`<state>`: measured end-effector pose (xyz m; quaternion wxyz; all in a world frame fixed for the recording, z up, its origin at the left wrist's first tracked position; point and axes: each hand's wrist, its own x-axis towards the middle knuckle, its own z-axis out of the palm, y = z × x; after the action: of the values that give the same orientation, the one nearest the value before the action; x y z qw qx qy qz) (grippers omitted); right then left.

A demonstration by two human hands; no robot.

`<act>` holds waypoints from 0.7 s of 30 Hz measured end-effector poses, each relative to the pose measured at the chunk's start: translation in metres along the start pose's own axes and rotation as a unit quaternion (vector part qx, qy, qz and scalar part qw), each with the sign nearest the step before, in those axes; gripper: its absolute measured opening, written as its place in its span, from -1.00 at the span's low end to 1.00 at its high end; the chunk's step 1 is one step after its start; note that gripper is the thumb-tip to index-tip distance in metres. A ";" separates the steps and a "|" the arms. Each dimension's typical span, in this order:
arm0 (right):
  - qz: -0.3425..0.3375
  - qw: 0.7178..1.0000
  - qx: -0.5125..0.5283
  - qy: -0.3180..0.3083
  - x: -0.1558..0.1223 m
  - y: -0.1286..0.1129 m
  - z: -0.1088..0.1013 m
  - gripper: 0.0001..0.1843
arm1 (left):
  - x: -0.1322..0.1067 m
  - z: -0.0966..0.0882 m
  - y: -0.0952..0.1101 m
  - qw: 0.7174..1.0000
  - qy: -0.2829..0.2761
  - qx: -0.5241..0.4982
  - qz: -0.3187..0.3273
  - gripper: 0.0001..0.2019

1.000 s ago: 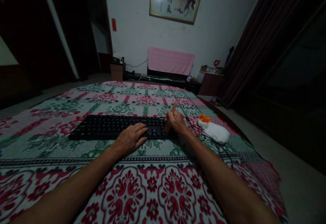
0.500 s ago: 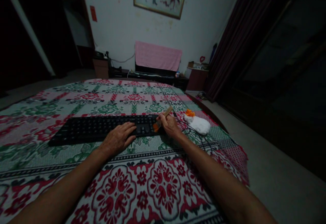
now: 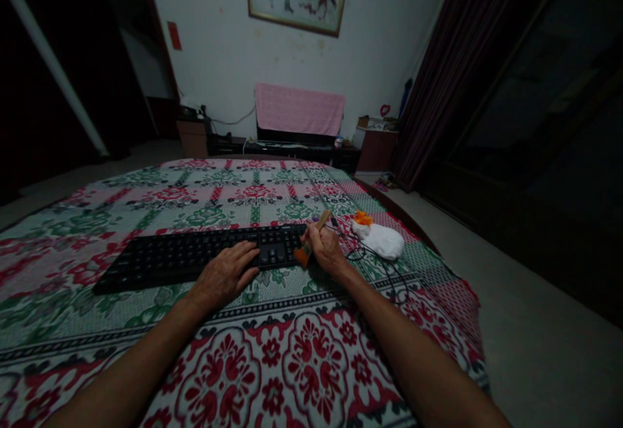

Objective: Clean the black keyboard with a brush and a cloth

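A black keyboard [image 3: 165, 256] lies across the patterned cloth in front of me. My left hand [image 3: 228, 269] rests on its near edge, fingers stretched out flat over the keys left of the arrow cluster. In my right hand [image 3: 324, 246], closed around the handle, is a paintbrush [image 3: 322, 219] with a pale wooden handle and orange bristles. Its bristles point down and left at the near right corner of the keyboard, by the number keys. Part of the number pad is hidden behind the brush and fingers.
Right of my right hand lies a white bundle [image 3: 384, 241] with an orange piece [image 3: 363, 218] at its end. A black cable [image 3: 357, 254] loops beside it. The patterned tablecloth [image 3: 272, 363] covers the table. A pink towel [image 3: 299, 109] hangs over a screen by the far wall.
The brush in my right hand has shifted slightly toward the near edge of the keyboard. My left hand stays on the keys. The whole view has tilted up slightly.
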<state>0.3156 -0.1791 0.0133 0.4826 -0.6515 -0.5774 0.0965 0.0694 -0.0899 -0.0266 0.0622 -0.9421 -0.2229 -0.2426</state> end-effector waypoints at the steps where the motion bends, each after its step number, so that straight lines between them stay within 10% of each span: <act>1: 0.006 1.000 0.008 0.003 0.001 0.001 -0.002 -0.49 | 0.000 0.000 0.001 1.000 0.002 -0.002 0.000 -0.58; 21: -0.053 0.997 -0.022 0.051 0.031 0.012 0.010 -0.59 | 0.000 -0.002 0.004 1.000 -0.002 -0.006 -0.017 -0.61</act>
<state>0.3265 -0.1459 0.0122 0.5015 -0.6346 -0.5875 0.0246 0.0705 -0.0943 -0.0249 0.0521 -0.9389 -0.2378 -0.2434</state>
